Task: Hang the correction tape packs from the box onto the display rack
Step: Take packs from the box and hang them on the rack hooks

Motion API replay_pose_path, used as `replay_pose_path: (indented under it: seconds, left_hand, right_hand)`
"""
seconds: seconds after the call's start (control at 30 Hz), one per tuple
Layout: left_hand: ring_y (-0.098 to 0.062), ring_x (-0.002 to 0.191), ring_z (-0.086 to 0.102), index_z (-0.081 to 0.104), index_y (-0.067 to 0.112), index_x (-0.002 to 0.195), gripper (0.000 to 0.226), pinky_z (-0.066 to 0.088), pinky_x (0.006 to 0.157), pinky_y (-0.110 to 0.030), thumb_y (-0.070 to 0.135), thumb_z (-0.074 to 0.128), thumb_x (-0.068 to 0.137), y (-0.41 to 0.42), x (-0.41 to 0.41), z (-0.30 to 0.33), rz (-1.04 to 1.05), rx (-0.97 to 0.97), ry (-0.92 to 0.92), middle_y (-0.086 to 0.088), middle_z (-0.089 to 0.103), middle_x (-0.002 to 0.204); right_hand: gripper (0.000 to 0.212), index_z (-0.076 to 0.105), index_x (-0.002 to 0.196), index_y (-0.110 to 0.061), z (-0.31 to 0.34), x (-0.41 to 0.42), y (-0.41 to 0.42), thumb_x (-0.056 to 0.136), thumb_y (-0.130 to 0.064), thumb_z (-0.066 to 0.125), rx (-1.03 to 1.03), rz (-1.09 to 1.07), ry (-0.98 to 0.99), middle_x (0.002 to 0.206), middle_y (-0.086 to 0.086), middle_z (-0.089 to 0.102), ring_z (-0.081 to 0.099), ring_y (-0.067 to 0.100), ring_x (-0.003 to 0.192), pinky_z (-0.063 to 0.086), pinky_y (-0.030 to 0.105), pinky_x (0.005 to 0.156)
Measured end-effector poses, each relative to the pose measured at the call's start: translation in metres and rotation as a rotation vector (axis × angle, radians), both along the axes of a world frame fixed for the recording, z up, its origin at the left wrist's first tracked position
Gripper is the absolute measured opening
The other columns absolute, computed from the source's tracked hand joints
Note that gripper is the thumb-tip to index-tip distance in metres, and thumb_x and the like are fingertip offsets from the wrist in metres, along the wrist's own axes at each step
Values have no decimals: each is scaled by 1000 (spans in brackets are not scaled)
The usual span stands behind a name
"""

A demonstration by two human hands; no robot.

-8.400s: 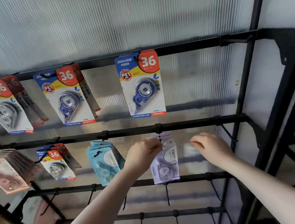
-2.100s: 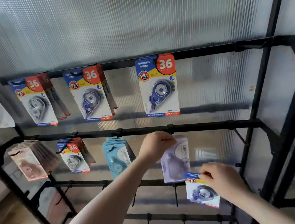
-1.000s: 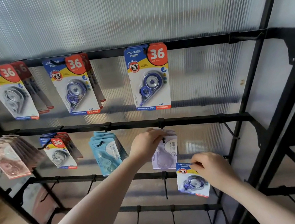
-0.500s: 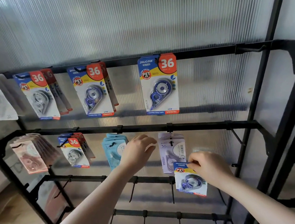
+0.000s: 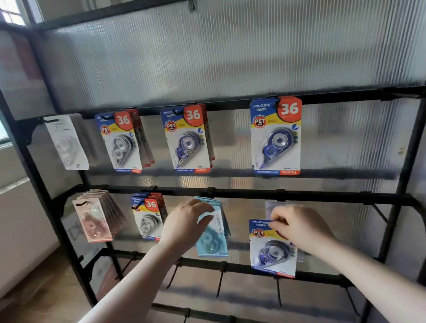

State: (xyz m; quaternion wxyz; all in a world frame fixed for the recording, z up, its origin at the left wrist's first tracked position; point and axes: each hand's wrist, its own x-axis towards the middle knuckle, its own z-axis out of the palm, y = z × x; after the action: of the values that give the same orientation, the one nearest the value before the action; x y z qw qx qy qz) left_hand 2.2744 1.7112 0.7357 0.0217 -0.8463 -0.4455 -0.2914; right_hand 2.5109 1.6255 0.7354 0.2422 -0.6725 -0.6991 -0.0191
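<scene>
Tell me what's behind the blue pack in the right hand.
Pale purple packs hang on a hook behind the blue pack; only their top shows. The right hand and that pack cover the rest.

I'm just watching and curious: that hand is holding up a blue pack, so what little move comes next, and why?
Probably lift the blue pack up and left toward the small blue 36 packs on the middle rail. The right hand pinches its top corner, it hangs on no hook yet, and its card looks like theirs. The left hand touches the light blue packs between them.
</scene>
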Motion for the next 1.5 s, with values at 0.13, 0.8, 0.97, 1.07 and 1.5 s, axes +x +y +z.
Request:
replay_pose_path:
  seconds: [0.13, 0.8, 0.97, 1.07, 1.5]
  left_hand:
    - [-14, 100, 59, 67, 24, 109, 22, 46, 77, -25, 29, 59, 89, 13, -28, 7, -20, 8, -10, 5, 62, 116]
    - [-11, 96, 60, 68, 25, 107, 21, 42, 72, -20, 29, 62, 88, 85, -144, 10, -163, 54, -31, 7, 64, 108]
    - [-7, 102, 56, 65, 28, 112, 24, 40, 77, -16, 32, 57, 90, 89, -151, 11, -171, 34, -32, 11, 61, 115]
    - [-4, 103, 54, 63, 30, 114, 25, 38, 76, -13, 35, 55, 91, 93, -152, 13, -179, 37, -39, 13, 59, 116]
    - [-3, 98, 54, 64, 29, 111, 23, 40, 78, -14, 33, 54, 91, 105, -125, 16, -210, 51, -86, 13, 60, 110]
  right_hand:
    - [14, 65, 85, -19, 23, -23, 11, 91, -29, 57, 53, -18, 33, 87, -6, 67, 58, 12, 77, 42, 25, 63]
    - [17, 66, 87, -15, 94, -136, 68, 91, -28, 56, 202, -145, 0, 81, -1, 67, 59, 19, 76, 38, 28, 60]
    - [14, 63, 81, -17, 119, -146, 83, 90, -27, 58, 252, -133, 19, 78, 0, 67, 59, 20, 74, 41, 30, 63]
    - [12, 59, 79, -22, 132, -148, 90, 90, -26, 59, 273, -135, 24, 74, -2, 63, 57, 20, 72, 39, 30, 60]
    - [13, 64, 90, -11, 168, -140, 117, 91, -22, 57, 373, -60, -11, 92, 1, 62, 57, 19, 84, 44, 32, 70]
